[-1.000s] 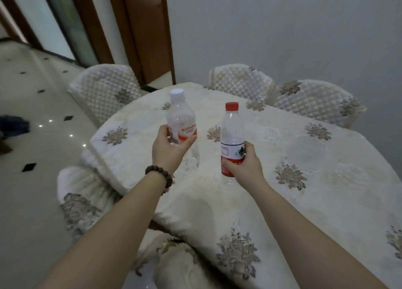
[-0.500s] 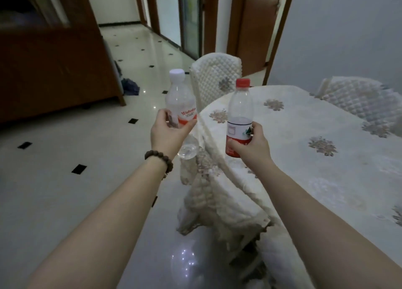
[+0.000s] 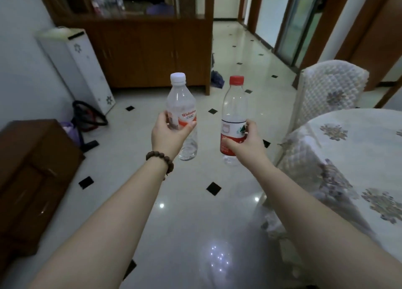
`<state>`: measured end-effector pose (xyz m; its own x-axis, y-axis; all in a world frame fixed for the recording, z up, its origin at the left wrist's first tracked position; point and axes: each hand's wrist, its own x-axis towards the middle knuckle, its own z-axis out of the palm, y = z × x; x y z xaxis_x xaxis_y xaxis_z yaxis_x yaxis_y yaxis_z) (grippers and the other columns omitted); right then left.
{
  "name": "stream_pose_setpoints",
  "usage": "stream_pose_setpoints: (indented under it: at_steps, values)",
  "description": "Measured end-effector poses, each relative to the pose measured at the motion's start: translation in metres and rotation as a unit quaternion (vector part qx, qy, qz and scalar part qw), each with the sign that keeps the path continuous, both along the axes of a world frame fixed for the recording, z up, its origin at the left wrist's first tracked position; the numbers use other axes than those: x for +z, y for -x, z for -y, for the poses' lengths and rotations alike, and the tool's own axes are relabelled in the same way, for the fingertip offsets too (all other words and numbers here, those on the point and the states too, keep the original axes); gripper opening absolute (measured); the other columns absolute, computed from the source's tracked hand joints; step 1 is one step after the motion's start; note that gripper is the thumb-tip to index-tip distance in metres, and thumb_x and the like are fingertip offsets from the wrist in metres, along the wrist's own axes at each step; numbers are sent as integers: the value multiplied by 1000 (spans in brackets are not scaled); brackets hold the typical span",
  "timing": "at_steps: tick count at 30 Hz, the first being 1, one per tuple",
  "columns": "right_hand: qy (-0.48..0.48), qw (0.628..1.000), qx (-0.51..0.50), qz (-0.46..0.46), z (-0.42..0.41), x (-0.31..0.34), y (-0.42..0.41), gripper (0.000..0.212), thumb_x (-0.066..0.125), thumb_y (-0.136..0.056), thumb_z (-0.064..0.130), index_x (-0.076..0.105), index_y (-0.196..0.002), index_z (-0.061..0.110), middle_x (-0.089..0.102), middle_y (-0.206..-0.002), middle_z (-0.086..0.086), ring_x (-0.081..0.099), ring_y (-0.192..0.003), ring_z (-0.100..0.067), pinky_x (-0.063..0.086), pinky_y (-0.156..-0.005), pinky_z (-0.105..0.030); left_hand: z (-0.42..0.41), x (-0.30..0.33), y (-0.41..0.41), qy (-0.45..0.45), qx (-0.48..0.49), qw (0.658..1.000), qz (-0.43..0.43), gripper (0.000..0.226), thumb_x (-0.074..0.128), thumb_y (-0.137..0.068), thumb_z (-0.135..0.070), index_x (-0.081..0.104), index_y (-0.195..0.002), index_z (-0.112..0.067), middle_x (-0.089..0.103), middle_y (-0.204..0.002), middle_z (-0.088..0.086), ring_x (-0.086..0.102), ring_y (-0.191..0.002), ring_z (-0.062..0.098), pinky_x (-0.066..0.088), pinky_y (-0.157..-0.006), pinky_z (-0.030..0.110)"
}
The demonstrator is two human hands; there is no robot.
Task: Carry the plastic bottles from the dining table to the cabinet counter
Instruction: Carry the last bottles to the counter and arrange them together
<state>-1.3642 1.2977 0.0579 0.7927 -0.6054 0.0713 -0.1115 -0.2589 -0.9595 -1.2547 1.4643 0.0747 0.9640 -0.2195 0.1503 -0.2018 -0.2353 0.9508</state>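
Bottles, both upright: white-capped bottle (image 3: 182, 112) clamped in the left hand (image 3: 168, 136), red-capped bottle (image 3: 233, 116) in the right hand (image 3: 243, 144), table (image 3: 356, 158) at 3 o'clock. Near-empty, light, thin-walled; label-band grips likely suit.

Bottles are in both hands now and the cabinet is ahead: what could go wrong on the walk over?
The glossy floor may be slippery. A dark hose and bundle lie near the cabinet, possible trip hazards. Left hand and right hand are both full, so neither can catch the white-capped bottle or red-capped bottle.
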Motion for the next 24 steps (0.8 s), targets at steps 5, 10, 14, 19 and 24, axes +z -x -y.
stream_pose_setpoints:
  at_steps: [5, 10, 14, 19, 24]
  values:
    - [-7, 999, 51, -14, -52, -21, -50, 66, 76, -74, 21, 40, -128, 27, 58, -105, 13, 59, -94, -3, 43, -66, -11, -61, -24, -33, -14, 70, 997, 4, 45, 80, -72, -37, 53, -103, -21, 60, -91, -13, 56, -78, -1, 43, -65, 13]
    - [-7, 996, 85, -31, -76, -34, -100, 61, 75, -74, 19, 41, -124, 28, 56, -99, 21, 57, -90, 4, 43, -66, -12, -96, -47, -72, -27, 119, 993, -7, 43, 81, -70, -39, 54, -97, -18, 60, -82, -11, 55, -71, 2, 40, -61, 16]
    - [-4, 994, 98, -41, -79, -41, -150, 58, 75, -76, 18, 41, -122, 27, 56, -100, 17, 55, -86, 6, 41, -64, -10, -105, -61, -117, -33, 134, 990, -12, 45, 80, -70, -40, 55, -100, -17, 61, -84, -11, 55, -71, 2, 40, -61, 17]
    - [-2, 993, 106, -51, -65, -50, -230, 63, 75, -76, 17, 40, -128, 24, 55, -99, 17, 57, -87, 1, 42, -65, -11, -95, -68, -196, -31, 147, 989, -16, 46, 80, -71, -39, 54, -105, -23, 60, -89, -17, 57, -79, -3, 44, -66, 15]
    - [-11, 992, 111, -52, -35, -51, -333, 68, 75, -76, 16, 38, -132, 22, 56, -110, 8, 58, -95, -9, 46, -76, -22, -68, -67, -294, -29, 150, 988, -24, 45, 80, -71, -39, 53, -103, -25, 61, -91, -17, 58, -83, -3, 44, -67, 16]
